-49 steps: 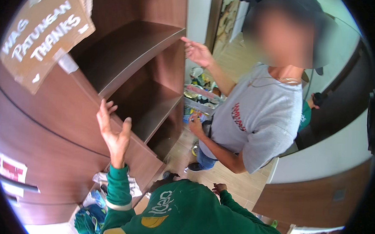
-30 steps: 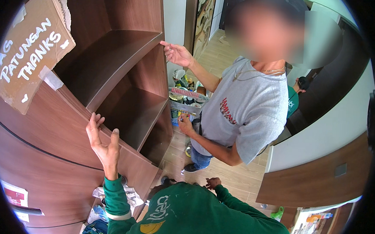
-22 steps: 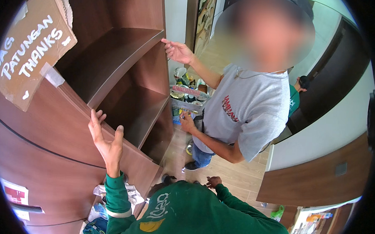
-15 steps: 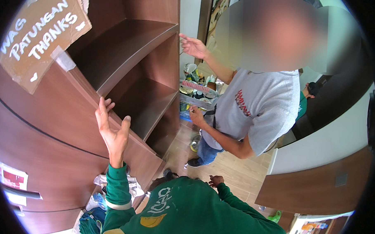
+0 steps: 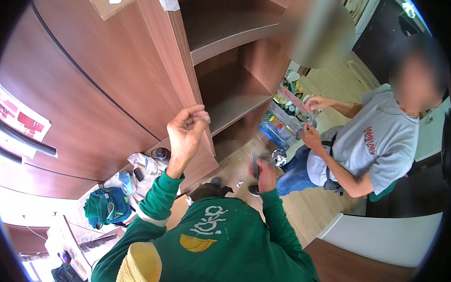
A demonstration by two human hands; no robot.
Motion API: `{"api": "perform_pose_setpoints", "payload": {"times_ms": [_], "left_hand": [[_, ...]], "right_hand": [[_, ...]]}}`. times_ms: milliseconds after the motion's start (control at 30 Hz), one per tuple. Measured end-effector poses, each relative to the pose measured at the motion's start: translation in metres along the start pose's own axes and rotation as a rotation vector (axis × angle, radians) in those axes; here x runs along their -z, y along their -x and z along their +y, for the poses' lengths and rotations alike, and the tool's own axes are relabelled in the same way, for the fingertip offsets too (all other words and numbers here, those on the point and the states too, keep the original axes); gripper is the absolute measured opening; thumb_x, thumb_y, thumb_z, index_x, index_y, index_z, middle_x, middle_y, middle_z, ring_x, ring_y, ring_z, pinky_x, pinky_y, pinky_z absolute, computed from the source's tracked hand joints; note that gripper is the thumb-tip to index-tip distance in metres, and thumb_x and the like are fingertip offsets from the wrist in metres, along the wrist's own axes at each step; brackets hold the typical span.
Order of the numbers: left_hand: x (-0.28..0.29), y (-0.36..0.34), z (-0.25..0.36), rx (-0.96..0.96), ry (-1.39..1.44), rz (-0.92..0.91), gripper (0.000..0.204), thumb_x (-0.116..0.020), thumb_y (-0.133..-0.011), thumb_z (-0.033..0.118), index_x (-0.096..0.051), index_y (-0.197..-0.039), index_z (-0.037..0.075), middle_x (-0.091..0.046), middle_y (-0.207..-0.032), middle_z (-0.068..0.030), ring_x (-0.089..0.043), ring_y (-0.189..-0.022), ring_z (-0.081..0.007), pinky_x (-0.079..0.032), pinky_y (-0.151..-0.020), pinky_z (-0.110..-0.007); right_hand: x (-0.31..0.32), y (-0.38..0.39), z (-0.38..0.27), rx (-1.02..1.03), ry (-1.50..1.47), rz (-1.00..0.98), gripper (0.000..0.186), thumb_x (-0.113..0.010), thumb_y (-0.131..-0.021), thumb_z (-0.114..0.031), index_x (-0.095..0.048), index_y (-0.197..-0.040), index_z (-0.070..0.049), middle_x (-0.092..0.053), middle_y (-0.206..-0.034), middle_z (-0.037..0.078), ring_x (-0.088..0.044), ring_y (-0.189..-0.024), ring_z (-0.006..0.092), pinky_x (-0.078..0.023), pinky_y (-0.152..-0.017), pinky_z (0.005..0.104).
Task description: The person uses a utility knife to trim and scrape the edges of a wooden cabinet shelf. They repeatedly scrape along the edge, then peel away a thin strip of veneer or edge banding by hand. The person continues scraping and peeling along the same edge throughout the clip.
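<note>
My left hand (image 5: 185, 137) is raised in front of the brown wood cabinet (image 5: 133, 83), beside the front edge of its open shelves. Its fingers are bent in, with thumb and fingertips drawn together, and nothing shows between them. Lower and to the right, my right hand (image 5: 267, 176) is smeared by motion. It is closed on a thin grey blade-like tool (image 5: 255, 165), whose exact kind is too blurred to tell. Above the hands are the dark brown shelves (image 5: 242, 87). A cardboard sign (image 5: 111, 0) hangs on the cabinet front.
At right, a co-worker in a grey shirt (image 5: 392, 142) handles a small item. Near their legs stands a clear bin (image 5: 280, 128) of cans and bottles. A green-blue bag (image 5: 115, 207) and white cloth (image 5: 152, 173) lie at lower left. Black handles (image 5: 22, 134) jut from the cabinet.
My view has turned right. My left hand's spread fingers have drawn together. My right hand has come up, now showing the grey tool. The co-worker's raised hand has dropped toward their other hand.
</note>
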State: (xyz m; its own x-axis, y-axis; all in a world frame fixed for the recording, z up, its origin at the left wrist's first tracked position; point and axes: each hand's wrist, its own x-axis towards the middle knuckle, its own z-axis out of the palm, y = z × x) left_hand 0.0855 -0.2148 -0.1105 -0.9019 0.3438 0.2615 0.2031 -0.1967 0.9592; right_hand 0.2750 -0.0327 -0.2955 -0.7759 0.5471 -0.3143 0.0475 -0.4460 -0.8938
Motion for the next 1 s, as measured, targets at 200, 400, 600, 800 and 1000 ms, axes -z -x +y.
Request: {"api": "perform_pose_setpoints", "payload": {"times_ms": [200,400,600,800,1000], "left_hand": [[0.004,-0.02,0.012,-0.006,-0.054,-0.002,0.022,-0.074,-0.09,0.009,-0.071,-0.107,-0.005,-0.071,-0.093,-0.0096,-0.067,-0.086,-0.0128,-0.054,-0.078,-0.027],[0.017,-0.07,0.039,-0.127,-0.202,0.029,0.015,-0.073,-0.089,0.007,-0.075,-0.097,-0.004,-0.071,-0.087,-0.0096,-0.067,-0.078,-0.0141,-0.053,-0.072,-0.028],[0.022,-0.09,0.049,-0.094,-0.305,-0.007,0.008,-0.074,-0.087,0.003,-0.075,-0.092,-0.004,-0.069,-0.079,-0.0059,-0.065,-0.072,-0.0091,-0.05,-0.066,-0.022],[0.022,-0.1,0.043,-0.341,-0.517,0.016,0.01,-0.075,-0.087,0.006,-0.074,-0.089,-0.004,-0.07,-0.078,-0.0071,-0.066,-0.069,-0.0104,-0.051,-0.062,-0.024],[0.019,-0.098,0.043,-0.292,-0.546,0.071,0.012,-0.077,-0.086,0.006,-0.073,-0.087,-0.005,-0.07,-0.073,-0.0089,-0.066,-0.067,-0.0101,-0.053,-0.061,-0.025]], "right_hand": [[-0.159,-0.022,-0.146,0.356,0.046,-0.312,0.027,-0.07,-0.091,-0.01,-0.069,-0.115,0.003,-0.07,-0.088,0.004,-0.061,-0.072,0.0111,-0.047,-0.065,0.0241],[-0.23,-0.053,-0.168,0.437,-0.016,-0.39,0.021,-0.068,-0.094,-0.006,-0.068,-0.113,0.003,-0.07,-0.091,0.004,-0.063,-0.078,0.01,-0.051,-0.069,0.0237],[-0.24,-0.066,-0.167,0.325,-0.216,-0.476,0.018,-0.063,-0.099,-0.01,-0.068,-0.111,0.003,-0.071,-0.093,0.006,-0.064,-0.077,0.0108,-0.053,-0.068,0.0259],[-0.241,-0.08,-0.166,0.29,-0.189,-0.5,0.021,-0.06,-0.102,-0.018,-0.067,-0.108,0.001,-0.068,-0.087,0.004,-0.063,-0.075,0.0098,-0.053,-0.067,0.0263],[-0.247,-0.083,-0.151,0.344,-0.264,-0.448,0.019,-0.059,-0.102,-0.016,-0.066,-0.106,0.002,-0.069,-0.086,0.006,-0.064,-0.075,0.0117,-0.053,-0.068,0.0261]]}}
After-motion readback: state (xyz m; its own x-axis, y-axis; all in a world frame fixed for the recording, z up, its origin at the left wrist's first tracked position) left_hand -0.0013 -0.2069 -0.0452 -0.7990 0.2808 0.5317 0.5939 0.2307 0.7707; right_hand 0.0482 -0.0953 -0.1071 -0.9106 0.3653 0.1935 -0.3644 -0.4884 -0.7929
